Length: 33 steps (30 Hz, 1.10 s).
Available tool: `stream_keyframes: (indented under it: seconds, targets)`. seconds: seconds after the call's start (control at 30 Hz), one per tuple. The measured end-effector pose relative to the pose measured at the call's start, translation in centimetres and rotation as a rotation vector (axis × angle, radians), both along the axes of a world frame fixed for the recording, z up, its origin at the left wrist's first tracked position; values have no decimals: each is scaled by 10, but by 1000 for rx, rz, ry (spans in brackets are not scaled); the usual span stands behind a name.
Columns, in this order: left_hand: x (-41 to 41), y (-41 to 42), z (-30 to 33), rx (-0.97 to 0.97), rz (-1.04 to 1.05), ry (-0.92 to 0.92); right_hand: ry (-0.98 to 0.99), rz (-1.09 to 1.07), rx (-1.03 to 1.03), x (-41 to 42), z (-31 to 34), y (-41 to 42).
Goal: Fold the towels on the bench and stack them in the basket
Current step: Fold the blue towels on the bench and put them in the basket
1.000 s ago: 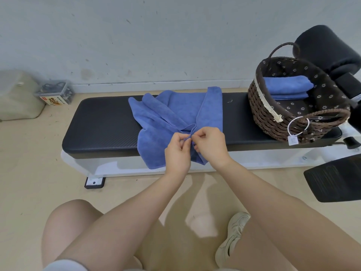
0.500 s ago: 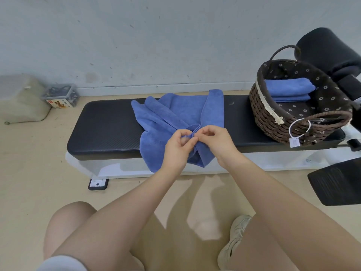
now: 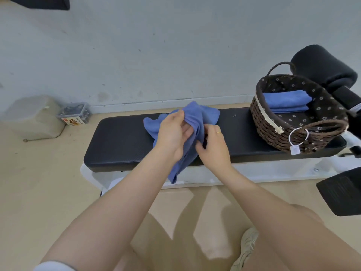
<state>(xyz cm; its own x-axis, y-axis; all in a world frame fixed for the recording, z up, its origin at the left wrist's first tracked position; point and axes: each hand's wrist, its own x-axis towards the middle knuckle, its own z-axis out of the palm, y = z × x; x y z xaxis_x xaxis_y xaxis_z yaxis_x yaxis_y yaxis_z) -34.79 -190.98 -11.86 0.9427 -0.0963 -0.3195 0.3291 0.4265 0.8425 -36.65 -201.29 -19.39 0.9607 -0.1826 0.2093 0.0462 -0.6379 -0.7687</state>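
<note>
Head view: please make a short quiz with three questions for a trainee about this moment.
1. True or false: the basket holds no towel yet.
2. Which hand grips the blue towel from above? A) left hand B) right hand
3. Fill in: the basket stands on the ____ end of the bench, seen from the person.

Key: 1 false, folded towels lie inside; 2 A; 3 right.

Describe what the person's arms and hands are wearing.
Both forearms are bare. The left arm shows a white sleeve edge near the bottom of the frame. The right hand wears a thin gold-coloured ring on one finger. The left hand shows no ring, glove or watch.
</note>
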Motion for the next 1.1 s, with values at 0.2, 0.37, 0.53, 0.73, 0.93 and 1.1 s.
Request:
stream_keyframes:
  seconds: [0.2,0.37,0.53,0.73,0.93,1.1]
  targets:
    - [-21,24,27,-450,0,4,-30,167,323,-20,28,27]
    - [-23,39,35,-538,17,-32,-125,118,309,-34,39,40]
    - [-31,41,37,-678,29,-91,-17,-27,43,-40,31,40]
    - [-19,63,31,-808,151,-143,228,-233,-146,-35,17,2]
    - [-2,108,2,-769,383,-182,277,-406,435,-21,44,-34]
    - [10,124,-11,-296,498,-104,-25,-155,1133,-14,93,-17]
